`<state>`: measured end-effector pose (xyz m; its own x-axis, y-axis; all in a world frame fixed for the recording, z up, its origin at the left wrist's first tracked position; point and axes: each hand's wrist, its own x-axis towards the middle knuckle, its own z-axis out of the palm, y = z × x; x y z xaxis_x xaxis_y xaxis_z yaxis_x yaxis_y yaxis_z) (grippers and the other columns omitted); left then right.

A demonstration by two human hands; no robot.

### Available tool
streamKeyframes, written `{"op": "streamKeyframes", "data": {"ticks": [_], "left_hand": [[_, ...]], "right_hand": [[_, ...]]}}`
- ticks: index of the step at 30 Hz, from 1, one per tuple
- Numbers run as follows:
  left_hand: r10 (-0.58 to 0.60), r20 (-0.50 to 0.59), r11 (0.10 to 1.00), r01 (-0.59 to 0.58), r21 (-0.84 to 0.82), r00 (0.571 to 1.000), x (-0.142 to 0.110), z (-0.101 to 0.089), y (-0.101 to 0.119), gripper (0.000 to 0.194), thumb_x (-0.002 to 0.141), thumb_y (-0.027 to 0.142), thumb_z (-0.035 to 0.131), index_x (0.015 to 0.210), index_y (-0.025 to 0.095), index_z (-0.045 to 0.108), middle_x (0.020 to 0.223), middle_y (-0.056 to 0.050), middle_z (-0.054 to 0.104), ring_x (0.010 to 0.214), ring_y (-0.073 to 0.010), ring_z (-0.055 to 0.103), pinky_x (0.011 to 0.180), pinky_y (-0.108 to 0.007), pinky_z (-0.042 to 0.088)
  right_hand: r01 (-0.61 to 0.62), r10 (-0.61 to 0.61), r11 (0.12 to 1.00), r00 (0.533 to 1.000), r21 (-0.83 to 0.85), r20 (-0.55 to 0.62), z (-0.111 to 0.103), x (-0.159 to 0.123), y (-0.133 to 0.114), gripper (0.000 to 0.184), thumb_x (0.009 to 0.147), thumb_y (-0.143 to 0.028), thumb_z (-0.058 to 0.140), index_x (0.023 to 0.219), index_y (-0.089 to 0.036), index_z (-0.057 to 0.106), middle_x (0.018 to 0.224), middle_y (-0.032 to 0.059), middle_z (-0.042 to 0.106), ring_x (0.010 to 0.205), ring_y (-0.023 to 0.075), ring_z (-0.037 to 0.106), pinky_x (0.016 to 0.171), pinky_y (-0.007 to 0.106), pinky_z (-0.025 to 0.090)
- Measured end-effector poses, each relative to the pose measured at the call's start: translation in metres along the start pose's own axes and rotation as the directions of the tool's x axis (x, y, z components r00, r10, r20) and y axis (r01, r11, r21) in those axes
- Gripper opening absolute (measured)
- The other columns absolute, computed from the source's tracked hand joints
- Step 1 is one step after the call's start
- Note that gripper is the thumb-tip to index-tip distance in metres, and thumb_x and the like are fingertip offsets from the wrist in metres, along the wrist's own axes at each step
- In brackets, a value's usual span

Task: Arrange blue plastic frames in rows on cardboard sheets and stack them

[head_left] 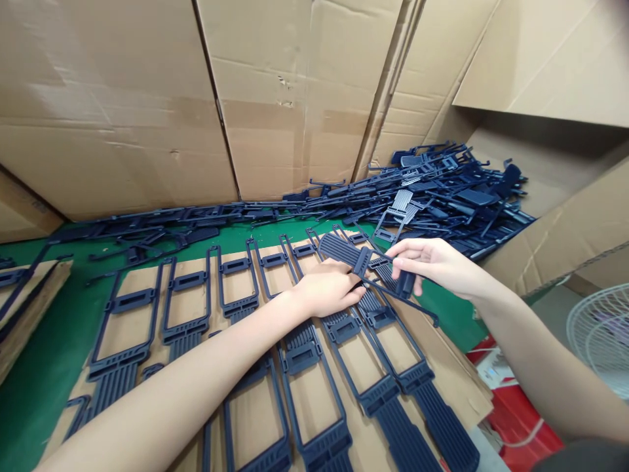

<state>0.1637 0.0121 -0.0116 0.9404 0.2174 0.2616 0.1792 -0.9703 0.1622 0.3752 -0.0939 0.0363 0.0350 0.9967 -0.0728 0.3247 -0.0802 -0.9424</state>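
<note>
Left hand (334, 288), right hand (437, 265) both closed on dark-blue ribbed plastic frame (362, 261), tilted above far right corner of brown cardboard sheet (445, 370). Slipping grip could drop it, skewing flat-laid dark-blue frames (445, 423).

"What closes off the back?"

"Tall brown cardboard panels (304, 78), creased, with a dark gap (219, 108) between two of them and small scuffs (284, 82) on the middle one."

"And the right?"

"A cardboard flap (555, 59) juts out up top, with shadow beneath it. A lower cardboard wall (570, 219) slants toward the front."

"What's the bench (24, 406) like?"

"Green on top, showing plainly at the left."

"Anything beyond it?"

"A white fan (602, 328) at the right edge. Below it sits something red (515, 406), too cut off to identify."

"The light?"

"Fairly even, with a soft sheen at upper left."
</note>
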Motion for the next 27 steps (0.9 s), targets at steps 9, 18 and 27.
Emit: {"op": "streamKeyframes", "data": {"ticks": [9,18,27], "left_hand": [[0.118,-0.02,0.993,-0.117,0.017,0.993,0.003,-0.001,-0.002,0.033,0.098,0.031,0.043,0.123,0.015,0.06,0.142,-0.013,0.05,0.135,-0.026,0.045,0.115,-0.042,0.033],[0.115,-0.003,0.993,-0.115,0.01,0.993,0.003,-0.001,-0.002,0.034,0.099,0.031,0.042,0.123,0.014,0.059,0.142,-0.014,0.05,0.135,-0.0269,0.044,0.115,-0.042,0.032],[0.109,0.007,0.994,-0.109,-0.014,0.994,0.003,-0.003,-0.001,0.035,0.1,0.03,0.041,0.128,0.017,0.057,0.143,-0.012,0.049,0.136,-0.0252,0.044,0.116,-0.042,0.03]], "right_hand": [[0.329,-0.265,0.92,0.923,0.212,-0.28,0.003,-0.008,0.004,0.027,0.069,-0.03,0.082,0.078,-0.023,0.057,0.075,-0.0012,0.053,0.069,0.0145,0.054,0.059,0.027,0.05],[0.424,-0.388,0.906,0.839,0.012,-0.382,-0.003,-0.028,0.025,0.053,0.092,-0.065,0.032,0.07,-0.025,0.059,0.087,0.0084,0.058,0.091,0.0276,0.06,0.086,0.047,0.049],[0.301,-0.334,0.936,0.588,-0.184,-0.737,-0.006,-0.056,0.082,0.057,0.09,-0.073,0.03,0.089,-0.027,0.063,0.076,0.0085,0.06,0.069,0.0268,0.06,0.062,0.041,0.049]]}}
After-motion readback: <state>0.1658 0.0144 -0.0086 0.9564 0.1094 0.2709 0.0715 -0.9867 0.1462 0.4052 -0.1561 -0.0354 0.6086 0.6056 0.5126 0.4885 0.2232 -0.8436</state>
